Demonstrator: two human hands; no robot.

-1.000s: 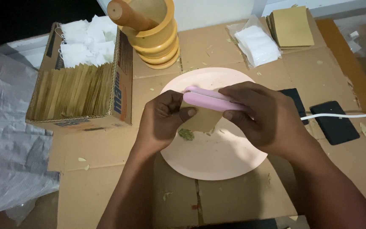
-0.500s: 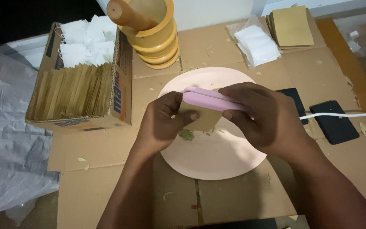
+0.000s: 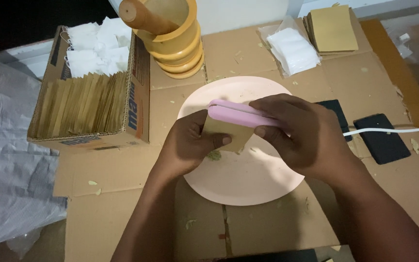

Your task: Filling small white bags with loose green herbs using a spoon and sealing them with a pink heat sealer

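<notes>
My left hand point(image 3: 187, 143) pinches a small brown paper packet point(image 3: 224, 133) over a round pink plate point(image 3: 248, 184). A pink handheld sealer point(image 3: 233, 113) clamps the packet's top edge, and my right hand point(image 3: 299, 133) squeezes it closed. A small clump of green crumbs point(image 3: 214, 155) lies on the plate just below the packet.
A cardboard box point(image 3: 90, 104) of brown packets and white sachets stands at the left. A wooden mortar with pestle point(image 3: 170, 34) is behind the plate. A bag of white sachets point(image 3: 294, 48), a stack of brown packets point(image 3: 333, 28), two black devices point(image 3: 381, 137) and a white cable point(image 3: 394, 129) lie to the right.
</notes>
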